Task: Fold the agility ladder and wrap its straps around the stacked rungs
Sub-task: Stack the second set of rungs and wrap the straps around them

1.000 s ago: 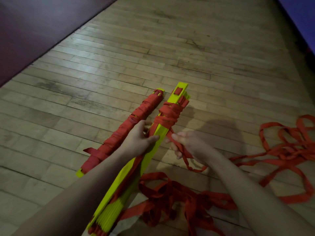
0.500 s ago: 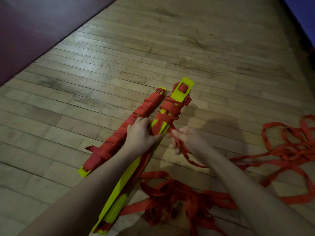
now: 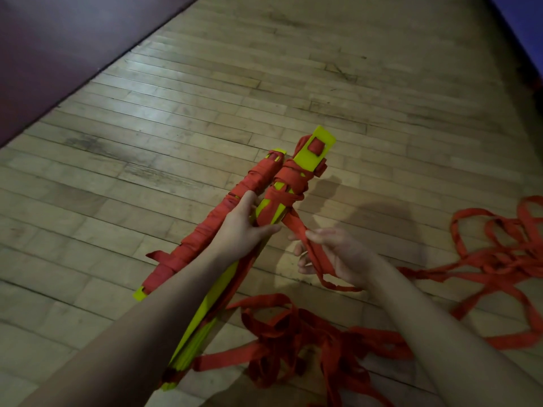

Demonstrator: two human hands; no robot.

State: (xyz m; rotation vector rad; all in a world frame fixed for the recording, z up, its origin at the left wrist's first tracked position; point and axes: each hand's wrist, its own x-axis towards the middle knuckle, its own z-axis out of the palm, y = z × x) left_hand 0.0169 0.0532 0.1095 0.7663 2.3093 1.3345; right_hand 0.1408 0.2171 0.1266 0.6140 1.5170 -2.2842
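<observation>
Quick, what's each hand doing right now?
Left hand: grips the yellow rung stack.
Right hand: pinches the red strap leading to the stack.

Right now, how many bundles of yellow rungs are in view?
2: a fully wrapped bundle lying on the floor at left, and a partly wrapped bundle held by the left hand.

The picture is dim and a little soft, with a pale glare on the wooden floor (image 3: 164,116), dark corners, and wide-angle bending at the edges.
</observation>
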